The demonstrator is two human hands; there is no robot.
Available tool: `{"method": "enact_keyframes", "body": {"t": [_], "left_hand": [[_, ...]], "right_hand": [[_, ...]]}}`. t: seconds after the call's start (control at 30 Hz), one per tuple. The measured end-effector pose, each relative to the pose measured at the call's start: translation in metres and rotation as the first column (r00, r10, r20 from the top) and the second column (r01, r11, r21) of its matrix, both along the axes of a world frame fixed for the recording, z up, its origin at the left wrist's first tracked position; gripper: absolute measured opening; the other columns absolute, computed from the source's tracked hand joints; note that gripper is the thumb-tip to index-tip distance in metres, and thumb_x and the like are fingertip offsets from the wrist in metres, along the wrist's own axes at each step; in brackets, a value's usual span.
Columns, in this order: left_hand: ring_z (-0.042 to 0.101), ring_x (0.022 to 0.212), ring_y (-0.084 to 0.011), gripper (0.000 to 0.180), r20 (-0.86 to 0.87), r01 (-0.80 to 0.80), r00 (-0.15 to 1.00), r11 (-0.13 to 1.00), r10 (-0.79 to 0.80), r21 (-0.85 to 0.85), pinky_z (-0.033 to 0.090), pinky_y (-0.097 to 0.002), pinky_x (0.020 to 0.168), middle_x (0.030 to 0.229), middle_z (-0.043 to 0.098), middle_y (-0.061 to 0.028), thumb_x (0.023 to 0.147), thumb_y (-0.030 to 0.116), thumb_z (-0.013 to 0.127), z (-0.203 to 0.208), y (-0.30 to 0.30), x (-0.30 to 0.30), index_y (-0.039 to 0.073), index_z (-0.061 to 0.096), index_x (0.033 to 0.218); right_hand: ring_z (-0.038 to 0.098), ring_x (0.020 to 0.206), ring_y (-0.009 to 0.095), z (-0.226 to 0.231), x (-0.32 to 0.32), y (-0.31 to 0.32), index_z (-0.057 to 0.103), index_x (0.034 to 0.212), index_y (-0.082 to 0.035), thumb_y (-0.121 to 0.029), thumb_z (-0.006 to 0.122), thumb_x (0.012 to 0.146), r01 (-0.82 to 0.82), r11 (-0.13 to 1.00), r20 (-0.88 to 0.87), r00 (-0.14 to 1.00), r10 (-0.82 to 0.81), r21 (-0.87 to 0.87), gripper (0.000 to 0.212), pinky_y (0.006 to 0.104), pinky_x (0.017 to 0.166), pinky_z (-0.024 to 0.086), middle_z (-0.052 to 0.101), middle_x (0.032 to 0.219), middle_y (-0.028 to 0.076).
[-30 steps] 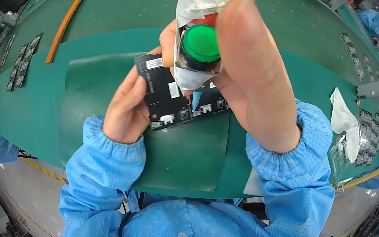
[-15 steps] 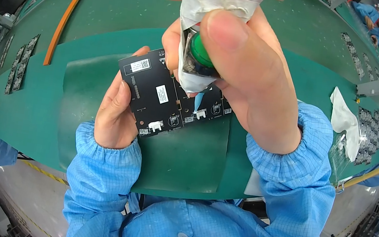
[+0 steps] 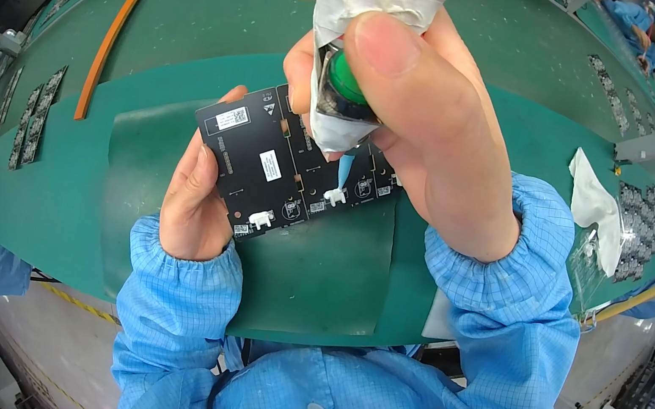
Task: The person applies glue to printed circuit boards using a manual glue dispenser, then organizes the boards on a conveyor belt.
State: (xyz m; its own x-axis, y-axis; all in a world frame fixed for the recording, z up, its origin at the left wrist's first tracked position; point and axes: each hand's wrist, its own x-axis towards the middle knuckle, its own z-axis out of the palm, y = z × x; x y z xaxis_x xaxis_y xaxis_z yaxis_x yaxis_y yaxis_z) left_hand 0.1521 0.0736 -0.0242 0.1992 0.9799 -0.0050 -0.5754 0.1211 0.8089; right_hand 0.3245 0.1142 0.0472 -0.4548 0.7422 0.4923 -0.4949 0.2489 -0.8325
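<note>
My left hand (image 3: 196,197) grips the left edge of a black circuit board (image 3: 252,167), thumb on its face. The board is tilted and carries white labels and gold edges. My right hand (image 3: 435,119) is wrapped round a glue dispenser (image 3: 377,2) bound in white tape, its thumb beside a green button (image 3: 346,77). A blue tapered nozzle (image 3: 345,170) points down from it, with its tip at a small white connector (image 3: 335,196) on the board. Another white connector (image 3: 260,219) sits near the board's lower left. The right part of the board is partly hidden behind my right hand.
A green mat (image 3: 314,288) lies below the board. Several more circuit boards rest at left (image 3: 37,116) and right (image 3: 641,228). A white cloth (image 3: 596,213) lies at right, and an orange strip (image 3: 124,27) crosses the far left. Other people in blue work nearby.
The board has shifted slightly left in my left hand's grip, so the white connector sits just under the nozzle tip. The dispenser has stayed nearly in place.
</note>
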Motion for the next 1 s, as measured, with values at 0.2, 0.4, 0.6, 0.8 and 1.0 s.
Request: {"method": "enact_keyframes", "body": {"t": [0.2, 0.4, 0.6, 0.8, 1.0], "left_hand": [[0.042, 0.112, -0.0286, 0.064, 0.017, 0.013, 1.0, 1.0, -0.013, 0.013, 0.037, -0.0406, 0.092, 0.124, 0.037, -0.0177, 0.084, 0.033, 0.045, -0.004, 0.001, -0.002, -0.001, 0.016, 0.13], [0.041, 0.113, -0.0306, 0.065, -0.027, -0.004, 1.0, 1.0, 0.004, 0.022, 0.037, -0.0422, 0.091, 0.124, 0.036, -0.0196, 0.084, 0.033, 0.046, -0.007, 0.002, -0.018, 0.0, 0.016, 0.13], [0.039, 0.113, -0.0331, 0.064, -0.009, -0.026, 1.0, 0.998, 0.027, 0.052, 0.039, -0.0443, 0.09, 0.127, 0.031, -0.0215, 0.085, 0.034, 0.043, -0.011, 0.0, -0.034, 0.001, 0.013, 0.131], [0.04, 0.113, -0.0331, 0.063, 0.028, -0.039, 0.999, 0.998, 0.037, 0.047, 0.04, -0.0446, 0.089, 0.127, 0.031, -0.0219, 0.085, 0.033, 0.042, -0.008, -0.001, -0.038, 0.001, 0.013, 0.131], [0.04, 0.113, -0.033, 0.062, 0.03, -0.06, 0.998, 0.997, 0.059, 0.045, 0.041, -0.0444, 0.089, 0.126, 0.032, -0.0221, 0.086, 0.033, 0.041, -0.007, -0.001, -0.036, 0.001, 0.013, 0.13]], "right_hand": [[0.045, 0.085, 0.008, 0.0, -0.001, 0.002, 0.034, 0.119, -0.001, -0.024, 0.052, 0.083, 0.009, 1.0, -0.004, 1.0, -0.009, 0.004, 0.046, 0.023, 0.072, 0.041, 0.048, 0.098, 0.003], [0.045, 0.084, 0.008, 0.0, 0.003, 0.001, 0.035, 0.118, -0.001, -0.024, 0.052, 0.083, 0.012, 1.0, -0.014, 1.0, -0.012, 0.014, 0.046, 0.0229, 0.072, 0.041, 0.048, 0.097, 0.003], [0.045, 0.084, 0.007, 0.0, 0.003, 0.006, 0.035, 0.118, -0.001, -0.024, 0.052, 0.083, 0.029, 0.999, -0.023, 0.999, -0.029, 0.015, 0.045, 0.0228, 0.072, 0.041, 0.048, 0.097, 0.003], [0.045, 0.083, 0.007, 0.0, 0.001, 0.005, 0.035, 0.118, -0.001, -0.024, 0.052, 0.083, 0.028, 0.999, -0.026, 0.999, -0.027, 0.022, 0.045, 0.0227, 0.071, 0.041, 0.048, 0.097, 0.003], [0.045, 0.083, 0.007, 0.0, 0.003, 0.004, 0.035, 0.118, -0.001, -0.024, 0.052, 0.083, 0.029, 0.999, -0.031, 0.999, -0.028, 0.029, 0.044, 0.0227, 0.071, 0.041, 0.048, 0.096, 0.003]]}}
